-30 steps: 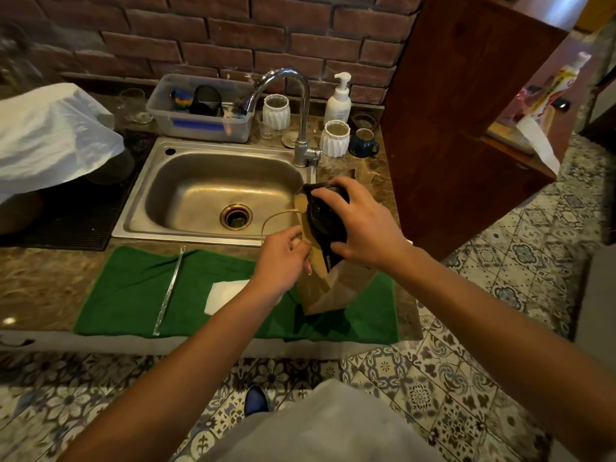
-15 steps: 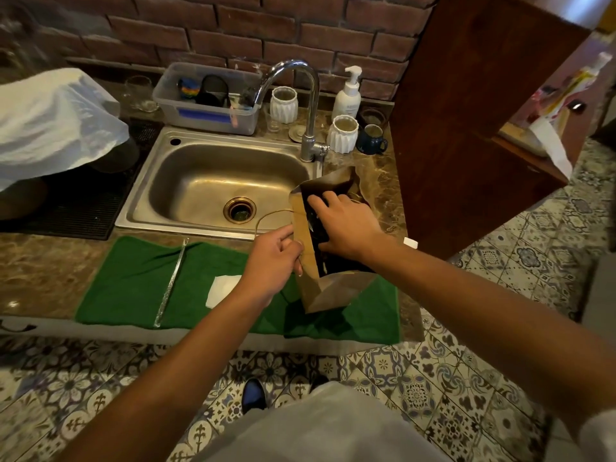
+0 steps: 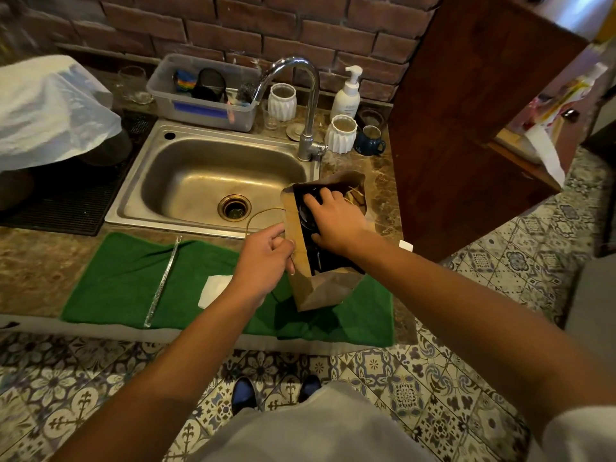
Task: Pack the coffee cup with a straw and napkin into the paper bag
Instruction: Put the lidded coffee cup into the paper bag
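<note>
A brown paper bag (image 3: 320, 288) stands open on the green towel (image 3: 126, 278) at the counter's right end. My left hand (image 3: 266, 258) pinches the bag's left rim beside its string handle. My right hand (image 3: 336, 221) reaches into the bag's mouth and grips the black coffee cup (image 3: 305, 213), which is mostly inside and largely hidden. A wrapped straw (image 3: 163, 280) lies on the towel to the left. A white napkin (image 3: 211, 290) lies on the towel just left of my left wrist.
A steel sink (image 3: 213, 181) with a tall tap (image 3: 306, 105) lies behind the towel. White ribbed cups, a blue mug and a soap pump stand at the back right. A wooden cabinet side (image 3: 460, 128) rises to the right. A plastic tub holds utensils.
My right hand has lowered the black cup from above the bag's mouth down into the bag. My left hand has kept its hold on the rim.
</note>
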{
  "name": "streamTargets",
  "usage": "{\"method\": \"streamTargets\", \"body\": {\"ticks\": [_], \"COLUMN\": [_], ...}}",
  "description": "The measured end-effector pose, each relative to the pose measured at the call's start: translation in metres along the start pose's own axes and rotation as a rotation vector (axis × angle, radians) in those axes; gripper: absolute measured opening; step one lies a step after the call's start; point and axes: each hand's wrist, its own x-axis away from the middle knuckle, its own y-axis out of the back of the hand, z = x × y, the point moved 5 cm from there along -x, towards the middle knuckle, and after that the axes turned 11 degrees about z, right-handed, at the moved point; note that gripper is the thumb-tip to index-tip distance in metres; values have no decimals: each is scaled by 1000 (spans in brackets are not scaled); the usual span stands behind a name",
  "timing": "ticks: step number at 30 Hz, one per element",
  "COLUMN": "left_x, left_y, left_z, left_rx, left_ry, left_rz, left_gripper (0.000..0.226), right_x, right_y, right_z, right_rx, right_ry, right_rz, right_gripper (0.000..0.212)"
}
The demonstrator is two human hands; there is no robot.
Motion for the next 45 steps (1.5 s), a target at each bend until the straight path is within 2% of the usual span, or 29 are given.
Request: {"method": "streamTargets", "body": {"ticks": [8,12,15,20,23,28,33,35,36,38,39,42,45], "left_x": [-2,-2,-2,-5,-6,-8,-10,-11,-11,-12,-13,-17,-21], "left_y": [1,0,1,4,4,2,-2,-2,-3,-5,-6,-7,-10], "left_z": [2,0,-2,-1,1,-2,-1,-1,-1,-3,-2,0,-4], "left_rx": [-27,-34,-41,-35,-61,-61,-52,-50,-39,-18,-25,-67,-45], "left_ry": [21,11,13,26,26,26,23,26,31,33,31,27,-9], "left_rz": [-11,-15,-26,-26,-20,-19,-22,-28,-30,-31,-31,-23,-12], "left_gripper": [34,32,30,29,29,28,27,27,27,26,25,28,29], "right_x": [-7,-3,10,54,77,97,102,99,97,93,93,96,101], "right_y": [-11,-6,6,35,39,49,52,50,46,37,32,23,22], "right_z": [7,5,6,-9,-24,-41,-51,-59,-64,-73,-76,-85,-98], "right_rx": [-7,-24,-62,-156,-218,-385,-382,-411,-446,-548,-615,-811,-899], "right_ry": [-18,-20,8,57,-4,-155,-270,-341,-373,-392,-378,-333,-329], "right_rz": [33,20,-67,-323,-452,-586,-621,-581,-543,-475,-455,-482,-555], "right_gripper": [77,86,85,54,50,56,66,72,67,38,33,54,60]}}
